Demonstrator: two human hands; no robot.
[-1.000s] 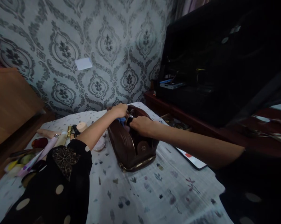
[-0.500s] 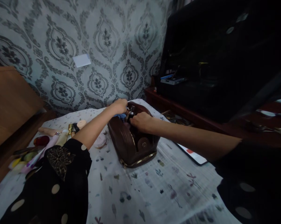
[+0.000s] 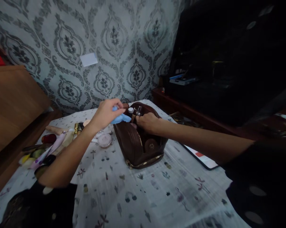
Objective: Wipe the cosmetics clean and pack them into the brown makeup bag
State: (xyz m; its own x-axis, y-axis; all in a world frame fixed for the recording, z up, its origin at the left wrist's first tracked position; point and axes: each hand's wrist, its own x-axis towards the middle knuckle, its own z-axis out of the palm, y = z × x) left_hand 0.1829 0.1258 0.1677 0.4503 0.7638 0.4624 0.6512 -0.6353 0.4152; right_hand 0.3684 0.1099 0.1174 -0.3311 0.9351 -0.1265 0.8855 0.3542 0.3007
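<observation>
A brown bag (image 3: 128, 144) with a gold zip stands unzipped on the patterned cloth (image 3: 154, 196). At its left rim, my left hand (image 3: 108, 112) pinches a crumpled light-blue cloth (image 3: 121, 118). My right hand (image 3: 149, 123) reaches into the bag's mouth with fingers curled; what they grip is hidden inside. Just beyond my right fingers, a clear-capped bottle (image 3: 138, 110) and a white cap (image 3: 131, 110) poke up from the bag. A round clear jar (image 3: 104, 140) of pale pink contents lies to the bag's left.
Tubes and other cosmetics (image 3: 59, 144) lie in a group at the left. A phone or tablet (image 3: 202, 156) with a lit screen rests right of the bag, partly under my right forearm. A wooden box (image 3: 17, 101) borders the left; a large dark screen (image 3: 228, 57) stands at the right.
My left hand has lifted out of the bag and moved left, bringing the light-blue cloth into view. My right hand stays in the bag. The view has shifted slightly.
</observation>
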